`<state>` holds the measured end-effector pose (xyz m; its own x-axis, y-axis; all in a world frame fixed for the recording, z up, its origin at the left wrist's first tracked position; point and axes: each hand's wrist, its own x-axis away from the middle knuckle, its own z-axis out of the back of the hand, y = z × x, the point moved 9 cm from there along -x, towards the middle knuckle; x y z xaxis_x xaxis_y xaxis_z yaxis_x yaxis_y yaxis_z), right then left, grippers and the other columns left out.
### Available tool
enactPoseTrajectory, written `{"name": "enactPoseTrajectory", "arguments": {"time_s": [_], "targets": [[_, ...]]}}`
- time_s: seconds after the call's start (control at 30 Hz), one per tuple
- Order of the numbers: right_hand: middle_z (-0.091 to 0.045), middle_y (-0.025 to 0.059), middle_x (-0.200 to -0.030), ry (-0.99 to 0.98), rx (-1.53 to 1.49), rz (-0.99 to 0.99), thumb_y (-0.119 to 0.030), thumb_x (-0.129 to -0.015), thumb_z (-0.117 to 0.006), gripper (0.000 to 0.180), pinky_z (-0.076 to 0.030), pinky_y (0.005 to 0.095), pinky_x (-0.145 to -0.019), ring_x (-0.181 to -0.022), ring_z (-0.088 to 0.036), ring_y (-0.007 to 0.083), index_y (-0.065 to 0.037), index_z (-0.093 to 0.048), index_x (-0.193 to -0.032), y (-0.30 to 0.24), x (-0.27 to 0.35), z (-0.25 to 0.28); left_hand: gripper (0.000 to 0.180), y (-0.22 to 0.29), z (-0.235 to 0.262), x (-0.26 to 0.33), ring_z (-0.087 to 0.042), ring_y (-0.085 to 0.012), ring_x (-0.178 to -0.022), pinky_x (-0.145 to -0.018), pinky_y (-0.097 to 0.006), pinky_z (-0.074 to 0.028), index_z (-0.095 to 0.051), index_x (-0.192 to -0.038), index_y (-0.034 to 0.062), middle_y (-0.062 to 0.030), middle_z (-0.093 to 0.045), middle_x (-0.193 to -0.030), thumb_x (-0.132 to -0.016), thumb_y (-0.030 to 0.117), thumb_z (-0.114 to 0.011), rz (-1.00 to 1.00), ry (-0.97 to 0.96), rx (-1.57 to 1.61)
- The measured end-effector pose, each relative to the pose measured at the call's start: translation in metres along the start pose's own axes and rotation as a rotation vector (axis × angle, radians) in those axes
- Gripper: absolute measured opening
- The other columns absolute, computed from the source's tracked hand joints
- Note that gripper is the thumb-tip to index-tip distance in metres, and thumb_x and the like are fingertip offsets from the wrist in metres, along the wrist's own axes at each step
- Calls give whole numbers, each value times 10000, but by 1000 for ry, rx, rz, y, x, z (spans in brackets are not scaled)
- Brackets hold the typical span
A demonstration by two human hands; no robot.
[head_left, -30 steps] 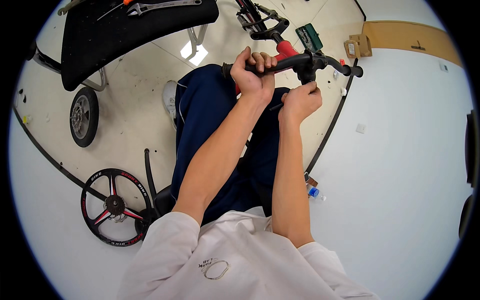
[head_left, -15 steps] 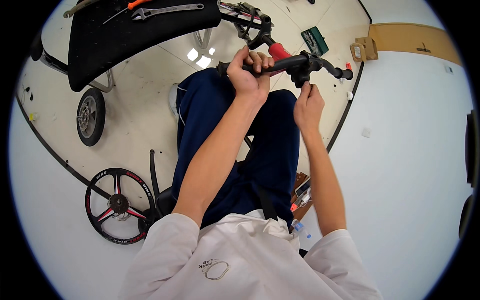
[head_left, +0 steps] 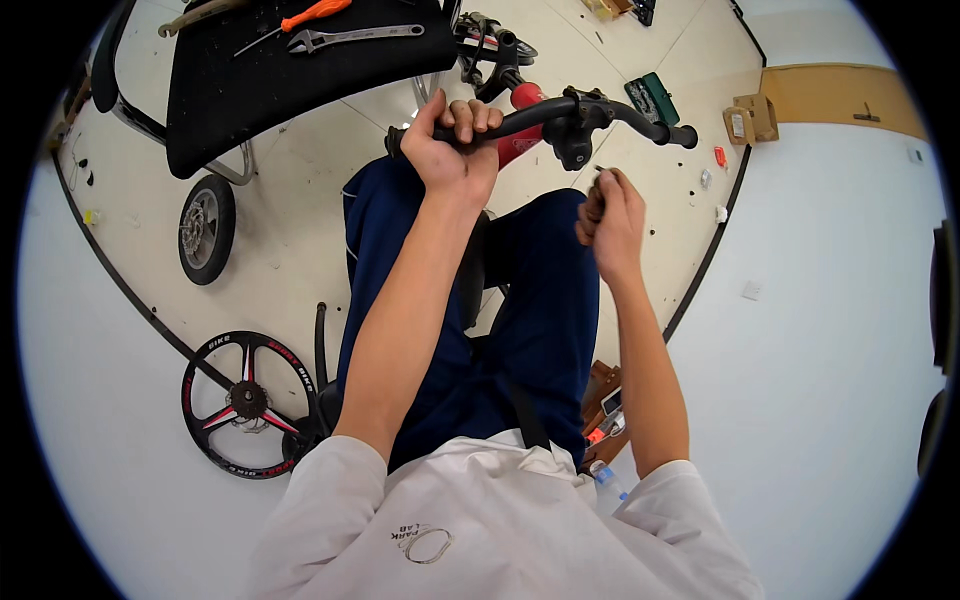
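My left hand (head_left: 455, 155) is wrapped round the left side of a black bicycle handlebar (head_left: 640, 122), palm turned up. The handlebar's black stem (head_left: 573, 145) juts toward me from the middle of the bar, and the red bicycle frame (head_left: 517, 150) shows behind it. Just below the stem and apart from it, my right hand (head_left: 615, 225) is closed in a pinch. A short, thin tip of something pokes out above its thumb; the rest is hidden in the fingers, so its kind cannot be made out.
A black chair seat (head_left: 310, 85) at upper left bears an adjustable wrench (head_left: 360, 36) and an orange-handled screwdriver (head_left: 315, 14). A small wheel (head_left: 207, 230) and a three-spoke wheel (head_left: 248, 400) are at left. A green tool case (head_left: 652, 98) and cardboard boxes (head_left: 755, 118) lie at upper right.
My right hand has come away from the stem, downward. The handlebar has turned, its left end swinging left and my left hand going with it. The whole view has shifted slightly.
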<state>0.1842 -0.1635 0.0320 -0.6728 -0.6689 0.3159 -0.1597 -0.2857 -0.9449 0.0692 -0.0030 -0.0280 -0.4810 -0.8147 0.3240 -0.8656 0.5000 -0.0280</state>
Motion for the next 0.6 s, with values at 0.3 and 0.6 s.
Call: {"name": "enactPoseTrajectory", "arguments": {"time_s": [0.3, 0.6], "targets": [[-446, 21, -561, 117, 143, 61, -232, -1006, -406, 296, -354, 281, -424, -456, -438, 102, -26, -476, -806, 14, -12, -19, 315, 8, -6, 3, -352, -178, -575, -657, -325, -376, -394, -590, 113, -24, -329, -507, -876, 150, -520, -23, -30, 21], [-532, 199, -614, 422, 269, 133, -202, -991, -392, 342, -414, 418, -563, -555, -540, 329, 44, -480, -771, 18, -6, -28, 318, 8, -5, 1, -346, -179, -571, -641, -323, -366, -380, -588, 111, -22, -313, -503, -871, 143, -522, -8, -18, 34]]}}
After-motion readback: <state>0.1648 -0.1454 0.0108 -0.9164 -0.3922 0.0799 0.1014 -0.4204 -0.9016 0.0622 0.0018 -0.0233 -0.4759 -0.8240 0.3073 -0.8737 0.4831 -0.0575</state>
